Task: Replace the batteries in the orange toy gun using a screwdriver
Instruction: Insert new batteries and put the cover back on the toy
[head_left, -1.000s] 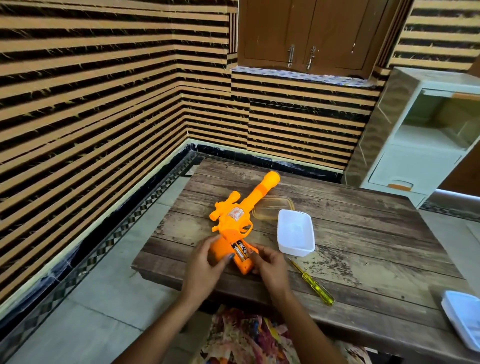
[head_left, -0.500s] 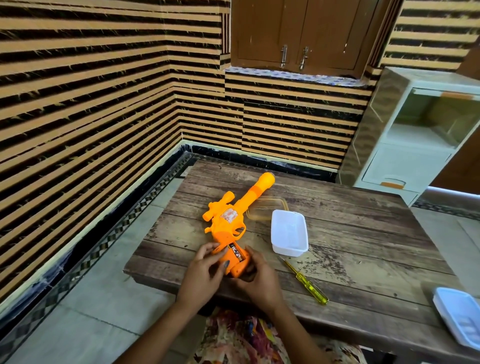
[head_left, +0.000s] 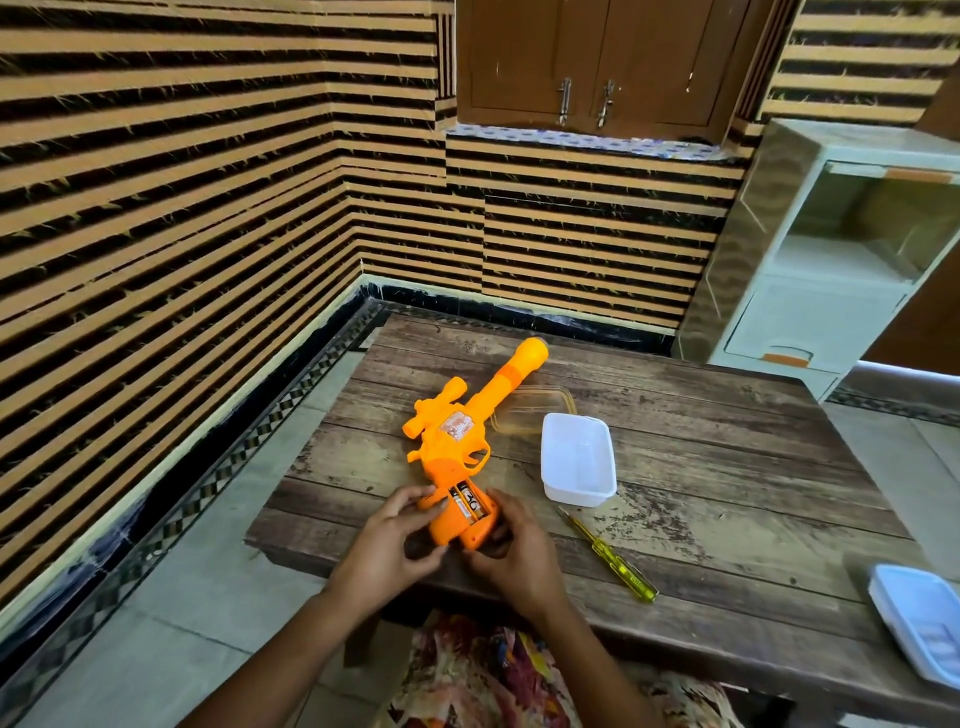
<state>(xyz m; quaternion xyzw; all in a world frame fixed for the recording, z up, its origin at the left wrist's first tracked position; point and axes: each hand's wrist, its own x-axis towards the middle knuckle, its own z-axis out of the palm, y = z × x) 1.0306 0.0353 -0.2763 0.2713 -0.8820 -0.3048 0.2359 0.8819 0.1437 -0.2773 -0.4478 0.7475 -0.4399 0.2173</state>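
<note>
While flat, toy gun (head_left: 457, 441) barrel points far-right

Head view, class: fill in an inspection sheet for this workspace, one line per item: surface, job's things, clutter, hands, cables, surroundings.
Surface: worn wooden table.
Job's things: orange toy gun lying flat, grip compartment open, batteries visible inside; yellow screwdriver lying unheld, right of the gun.
Clutter: white tub beside the gun; clear lid behind it; another white container at the table's right edge.
Hands: left hand and right hand both gripping the gun's grip.
Cables: nothing seen.
Surroundings: striped walls, wooden cupboard, pale plastic cabinet, tiled floor.
</note>
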